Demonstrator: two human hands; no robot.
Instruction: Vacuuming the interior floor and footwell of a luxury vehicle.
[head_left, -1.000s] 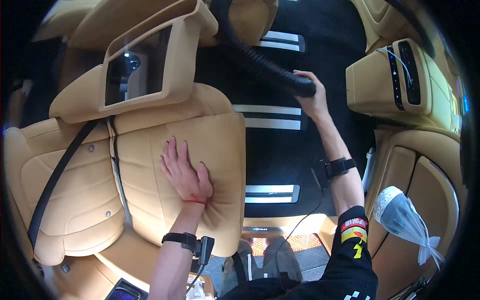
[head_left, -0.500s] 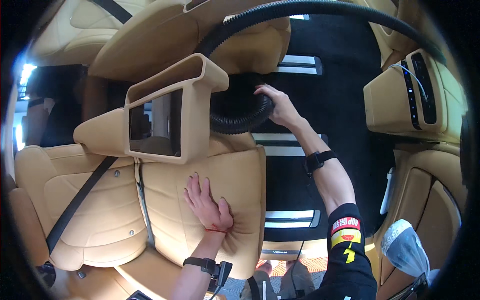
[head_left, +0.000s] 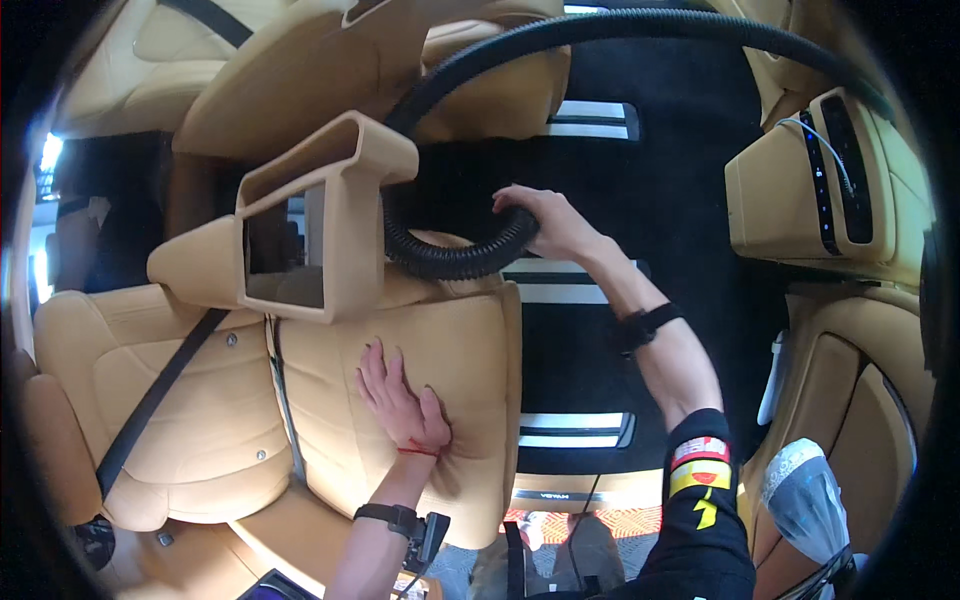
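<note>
Fingers spread, my left hand point(head_left: 402, 408) lies flat on the tan leather seat back point(head_left: 460, 370). My right hand point(head_left: 552, 225) grips a black corrugated vacuum hose point(head_left: 455, 262) near its end, over the dark carpet point(head_left: 560, 375). From there the hose curves left beneath a tan headrest-like housing with a dark screen point(head_left: 285, 245), then arches up and across to the far right. What the hose end points at is hidden, and no nozzle can be made out.
Metal floor rails point(head_left: 575, 430) run through the carpet. A tan console point(head_left: 780, 195) with a white cable stands at the right, and a clear plastic bag point(head_left: 808, 490) hangs near the door panel. A black seat belt point(head_left: 160, 405) crosses the left seat.
My right hand has drawn slightly nearer with the hose, whose lower loop sits a little further left and nearer. The view has shifted slightly; my left hand stays on the same seat spot.
</note>
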